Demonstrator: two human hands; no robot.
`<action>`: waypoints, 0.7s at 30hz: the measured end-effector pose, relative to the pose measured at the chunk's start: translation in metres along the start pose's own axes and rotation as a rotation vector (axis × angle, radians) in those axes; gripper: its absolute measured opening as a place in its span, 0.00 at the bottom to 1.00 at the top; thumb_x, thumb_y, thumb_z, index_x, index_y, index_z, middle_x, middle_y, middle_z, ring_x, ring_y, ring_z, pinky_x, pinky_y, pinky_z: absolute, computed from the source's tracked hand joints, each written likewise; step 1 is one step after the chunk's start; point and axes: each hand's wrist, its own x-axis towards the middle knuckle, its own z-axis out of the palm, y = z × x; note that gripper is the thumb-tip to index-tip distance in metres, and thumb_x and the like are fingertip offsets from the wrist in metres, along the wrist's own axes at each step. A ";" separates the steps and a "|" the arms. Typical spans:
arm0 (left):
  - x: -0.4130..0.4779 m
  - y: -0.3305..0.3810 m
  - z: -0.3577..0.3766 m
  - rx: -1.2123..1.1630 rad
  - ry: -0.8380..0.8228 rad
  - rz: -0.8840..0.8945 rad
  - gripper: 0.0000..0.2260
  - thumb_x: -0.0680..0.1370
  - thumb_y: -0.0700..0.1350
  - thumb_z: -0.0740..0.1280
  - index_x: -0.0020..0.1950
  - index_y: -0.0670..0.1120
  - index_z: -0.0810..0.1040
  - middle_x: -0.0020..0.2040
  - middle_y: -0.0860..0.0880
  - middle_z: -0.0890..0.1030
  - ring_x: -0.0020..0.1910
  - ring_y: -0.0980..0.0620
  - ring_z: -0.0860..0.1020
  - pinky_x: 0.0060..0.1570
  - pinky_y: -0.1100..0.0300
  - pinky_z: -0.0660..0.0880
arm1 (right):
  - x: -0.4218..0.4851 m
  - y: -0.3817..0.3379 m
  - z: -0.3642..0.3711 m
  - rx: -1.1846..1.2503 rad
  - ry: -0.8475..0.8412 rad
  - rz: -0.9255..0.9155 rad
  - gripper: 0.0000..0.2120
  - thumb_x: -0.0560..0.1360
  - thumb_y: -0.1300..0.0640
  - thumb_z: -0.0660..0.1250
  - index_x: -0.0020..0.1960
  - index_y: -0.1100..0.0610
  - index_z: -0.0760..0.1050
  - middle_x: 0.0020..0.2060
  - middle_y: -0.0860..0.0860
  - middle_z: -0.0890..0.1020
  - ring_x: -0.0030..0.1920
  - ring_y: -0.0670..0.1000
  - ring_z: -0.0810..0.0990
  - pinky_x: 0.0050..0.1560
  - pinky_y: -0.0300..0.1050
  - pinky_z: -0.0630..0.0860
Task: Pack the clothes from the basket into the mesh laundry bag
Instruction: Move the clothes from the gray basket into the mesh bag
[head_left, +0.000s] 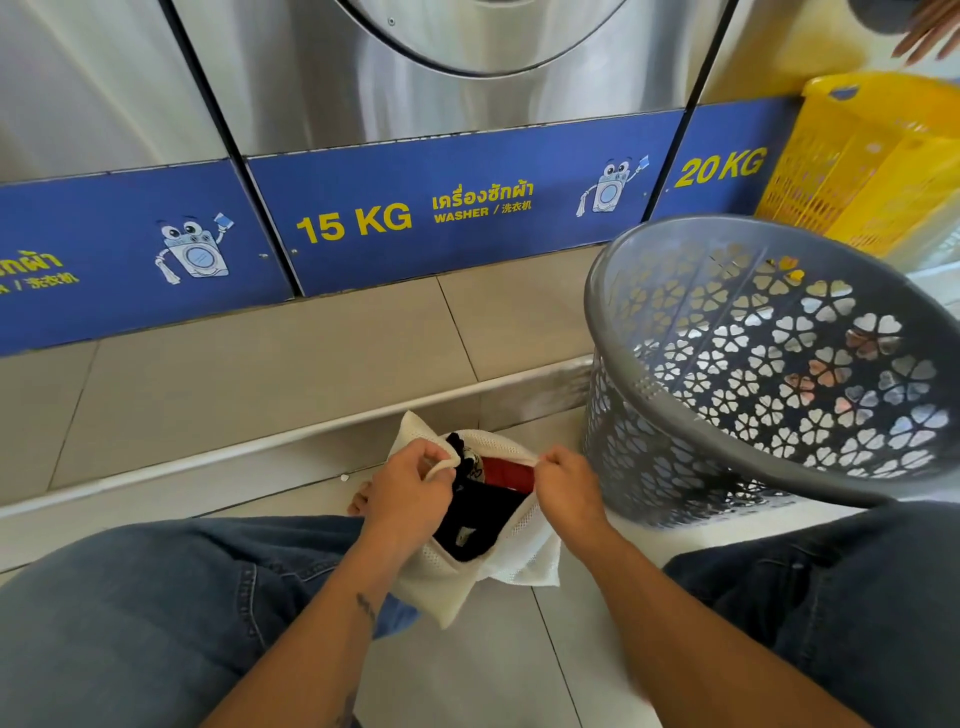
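A white mesh laundry bag (441, 577) lies on the floor tiles between my knees, its mouth held apart. My left hand (410, 488) pinches the left edge of the opening and my right hand (566, 488) pinches the right edge. Black clothes (483, 519) and a red garment (509, 475) fill the bag. A grey plastic basket (769, 364) with flower-shaped holes stands tilted toward me just right of the bag; I see no clothes in the part of its inside that faces me.
Steel washing machines with blue panels (457, 218) line the wall ahead, above a tiled step (260, 374). A yellow basket (872, 156) stands at the far right. Another person's hand (930, 31) shows in the top right corner. My jeans-clad legs flank the bag.
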 end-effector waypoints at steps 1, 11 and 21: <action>0.000 0.001 -0.001 -0.005 0.019 0.007 0.05 0.76 0.47 0.67 0.42 0.56 0.77 0.37 0.54 0.78 0.38 0.52 0.77 0.37 0.58 0.72 | 0.000 0.000 -0.001 0.008 0.001 0.013 0.08 0.75 0.64 0.56 0.39 0.56 0.69 0.35 0.50 0.72 0.34 0.49 0.68 0.34 0.46 0.63; -0.009 0.018 -0.011 -0.086 0.260 0.039 0.09 0.80 0.51 0.61 0.42 0.52 0.76 0.37 0.51 0.79 0.37 0.52 0.76 0.34 0.58 0.70 | -0.001 0.012 -0.009 -0.241 -0.028 -0.103 0.09 0.77 0.54 0.65 0.56 0.45 0.75 0.42 0.49 0.82 0.42 0.52 0.81 0.42 0.50 0.80; -0.012 0.014 -0.011 -0.097 0.020 0.097 0.09 0.79 0.52 0.62 0.42 0.53 0.78 0.39 0.52 0.81 0.43 0.48 0.79 0.48 0.46 0.77 | 0.000 0.003 -0.007 -0.677 -0.059 -0.324 0.17 0.75 0.61 0.67 0.61 0.48 0.82 0.56 0.51 0.78 0.56 0.55 0.78 0.53 0.49 0.78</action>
